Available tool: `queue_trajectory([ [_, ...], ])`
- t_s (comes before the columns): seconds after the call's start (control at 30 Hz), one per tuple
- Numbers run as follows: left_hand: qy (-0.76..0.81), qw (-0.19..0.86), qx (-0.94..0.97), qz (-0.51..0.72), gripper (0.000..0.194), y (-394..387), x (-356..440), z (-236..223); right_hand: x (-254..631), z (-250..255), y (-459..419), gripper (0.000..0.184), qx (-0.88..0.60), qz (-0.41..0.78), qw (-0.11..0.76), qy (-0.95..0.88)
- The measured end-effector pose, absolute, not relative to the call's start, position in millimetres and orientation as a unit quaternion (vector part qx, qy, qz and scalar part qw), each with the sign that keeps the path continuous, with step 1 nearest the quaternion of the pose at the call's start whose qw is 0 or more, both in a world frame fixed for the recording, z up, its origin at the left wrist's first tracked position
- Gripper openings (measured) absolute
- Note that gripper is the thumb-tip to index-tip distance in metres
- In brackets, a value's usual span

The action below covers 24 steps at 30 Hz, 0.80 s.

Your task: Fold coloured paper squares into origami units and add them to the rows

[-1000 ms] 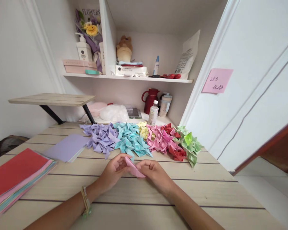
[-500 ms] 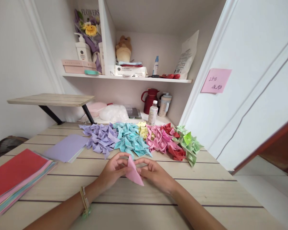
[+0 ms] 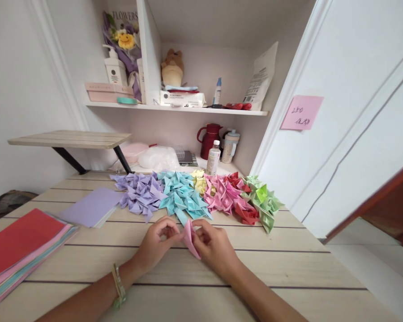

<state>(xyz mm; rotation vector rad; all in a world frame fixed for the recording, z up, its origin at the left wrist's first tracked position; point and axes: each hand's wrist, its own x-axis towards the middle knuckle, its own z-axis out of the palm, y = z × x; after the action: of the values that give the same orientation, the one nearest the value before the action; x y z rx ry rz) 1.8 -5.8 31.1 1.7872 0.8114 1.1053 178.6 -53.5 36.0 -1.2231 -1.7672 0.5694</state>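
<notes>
A pink folded paper (image 3: 191, 241) stands on edge between my hands, just above the table. My right hand (image 3: 213, 245) grips it from the right, its fingers partly hidden behind the fold. On the other side, my left hand (image 3: 160, 237) is closed, thumb and index fingertip pinched at the paper's left edge. Beyond my hands lie folded paper pieces in colour groups: purple pieces (image 3: 141, 193), blue pieces (image 3: 184, 197), yellow pieces (image 3: 199, 182), pink pieces (image 3: 223, 194), red pieces (image 3: 247, 215) and green pieces (image 3: 267, 203).
On the left of the slatted table (image 3: 242, 299) lie a stack of coloured paper (image 3: 23, 241) and purple sheets (image 3: 90, 206). A small raised stand (image 3: 70, 139) is at the back left. Behind the pieces stand a clear bottle (image 3: 213, 158) and a red jug (image 3: 209, 141).
The pink paper has turned narrower toward me and shifted slightly right. My left fingers have drawn back to its left edge, while my right hand has moved in closer around it.
</notes>
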Motion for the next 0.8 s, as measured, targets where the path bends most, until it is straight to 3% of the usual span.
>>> queue_trajectory([
  [0.23,0.368,0.442,0.735,0.358,0.02,-19.7,7.0,34.7,171.8,33.3,-57.9,0.023,-0.571,0.043,0.336,-0.748],
  [0.33,0.378,0.451,0.725,0.357,0.02,-20.7,9.2,32.3,168.4,32.4,-58.5,0.025,-0.572,0.028,0.333,-0.75],
  [0.43,0.38,0.425,0.732,0.372,0.016,-20.1,8.3,31.5,167.4,32.5,-57.2,0.026,-0.569,0.113,0.401,-0.709],
  [0.63,0.357,0.36,0.733,0.453,0.011,-10.7,1.1,31.6,172.3,32.7,-45.9,0.021,-0.447,0.48,0.572,-0.492],
  [0.8,0.297,0.355,0.767,0.444,0.015,-0.8,-2.6,27.2,183.2,31.5,-38.1,0.027,-0.408,0.536,0.581,-0.457],
])
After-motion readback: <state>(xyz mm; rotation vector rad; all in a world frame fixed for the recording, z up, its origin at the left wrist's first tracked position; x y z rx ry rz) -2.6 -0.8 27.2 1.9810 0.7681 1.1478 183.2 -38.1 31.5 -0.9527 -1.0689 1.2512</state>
